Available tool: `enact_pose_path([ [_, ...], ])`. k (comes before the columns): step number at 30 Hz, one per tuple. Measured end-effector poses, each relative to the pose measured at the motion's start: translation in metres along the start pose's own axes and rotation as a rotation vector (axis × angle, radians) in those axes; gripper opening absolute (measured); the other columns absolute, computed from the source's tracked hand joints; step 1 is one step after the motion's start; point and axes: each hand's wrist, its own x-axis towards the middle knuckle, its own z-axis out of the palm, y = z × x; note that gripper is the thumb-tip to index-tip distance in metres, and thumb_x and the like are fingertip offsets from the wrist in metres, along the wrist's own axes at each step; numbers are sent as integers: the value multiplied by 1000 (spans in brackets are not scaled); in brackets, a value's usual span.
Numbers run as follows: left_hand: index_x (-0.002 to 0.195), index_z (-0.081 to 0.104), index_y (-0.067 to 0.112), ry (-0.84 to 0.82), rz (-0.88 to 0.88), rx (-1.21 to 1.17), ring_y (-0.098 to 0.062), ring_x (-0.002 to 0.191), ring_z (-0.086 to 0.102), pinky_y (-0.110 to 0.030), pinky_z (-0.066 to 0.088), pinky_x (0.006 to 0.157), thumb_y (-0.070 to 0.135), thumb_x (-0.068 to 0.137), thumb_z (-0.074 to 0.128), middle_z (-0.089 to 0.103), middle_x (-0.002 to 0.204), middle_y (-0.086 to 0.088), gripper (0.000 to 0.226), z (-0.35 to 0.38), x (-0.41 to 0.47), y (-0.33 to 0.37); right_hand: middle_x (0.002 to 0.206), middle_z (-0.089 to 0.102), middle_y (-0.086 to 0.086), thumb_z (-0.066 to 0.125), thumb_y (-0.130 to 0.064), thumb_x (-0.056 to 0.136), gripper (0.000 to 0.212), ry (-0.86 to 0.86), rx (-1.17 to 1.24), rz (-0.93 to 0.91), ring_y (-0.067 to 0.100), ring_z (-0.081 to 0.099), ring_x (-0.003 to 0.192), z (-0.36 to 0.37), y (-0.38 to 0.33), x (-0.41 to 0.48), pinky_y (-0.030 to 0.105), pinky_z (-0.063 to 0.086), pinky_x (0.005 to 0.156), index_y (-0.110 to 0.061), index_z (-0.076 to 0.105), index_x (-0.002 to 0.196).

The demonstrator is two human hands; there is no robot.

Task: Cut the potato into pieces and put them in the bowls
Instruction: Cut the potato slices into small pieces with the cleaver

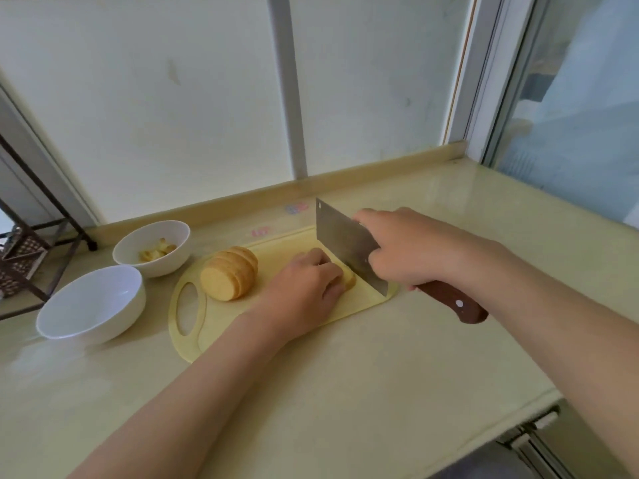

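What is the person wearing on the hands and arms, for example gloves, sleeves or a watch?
Nothing that shows. The left hand and the right hand have no gloves, and no ring, watch or bracelet is visible. Both arms are bare as far as the picture reaches, with no sleeve in view.

Your left hand (pixel 304 288) rested on the yellow cutting board (pixel 221 314), its fingers curled over a small potato piece (pixel 350 277). Right against those fingertips stood the cleaver (pixel 342 243), edge down on the board, and your right hand (pixel 408 250) gripped its brown handle with the forefinger reaching along the top of the blade. Left of your left fingers, apart from them, a stack of potato slices (pixel 230 273) lay on the board. Further left, on the counter (pixel 380 357), sat two white bowls: the far bowl (pixel 152 267) held cut pieces (pixel 157 253), and the near bowl (pixel 91 302) stood just beside it.
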Motion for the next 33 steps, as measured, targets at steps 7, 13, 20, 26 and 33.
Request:
enact_pose_path([
  [7, 104, 68, 14, -102, 133, -23, -24, 91, 54, -42, 48, 81, 29, 91, 53, 58, 103, -4, 25, -5, 11, -6, 91, 52, 7, 48, -9, 93, 27, 42, -37, 3, 22, 55, 72, 8, -3, -11, 32, 38, 53, -16, 49, 119],
  [13, 103, 70, 12, -51, 180, -75, -25, 89, 56, -39, 50, 79, 29, 91, 48, 60, 101, -6, 30, 3, 6, -15, 93, 53, 7, 47, -12, 94, 28, 37, -41, 21, 24, 58, 74, 8, -9, -15, 34, 42, 55, -18, 48, 122],
  [20, 103, 66, 13, -68, 174, -62, -26, 87, 54, -38, 48, 78, 32, 90, 41, 58, 99, -5, 35, 3, 7, -14, 90, 54, 7, 44, -14, 100, 38, -22, -143, 24, 21, 59, 69, 10, -21, -18, 33, 42, 52, -20, 37, 137],
  [26, 103, 64, 12, -64, 179, -55, -27, 85, 53, -40, 48, 76, 34, 91, 37, 56, 98, -7, 37, 3, 6, -14, 92, 58, 7, 35, -17, 102, 86, -230, -114, 67, 22, 73, 57, 5, -22, -28, 37, 64, 61, -48, -23, 158],
  [33, 99, 65, 10, -21, 211, -62, -28, 83, 55, -41, 48, 74, 32, 90, 37, 58, 97, -9, 36, 6, 7, -16, 90, 68, 5, 39, -15, 101, 91, -231, -67, 93, 18, 70, 50, 9, -22, -20, 34, 61, 55, -54, -22, 156],
])
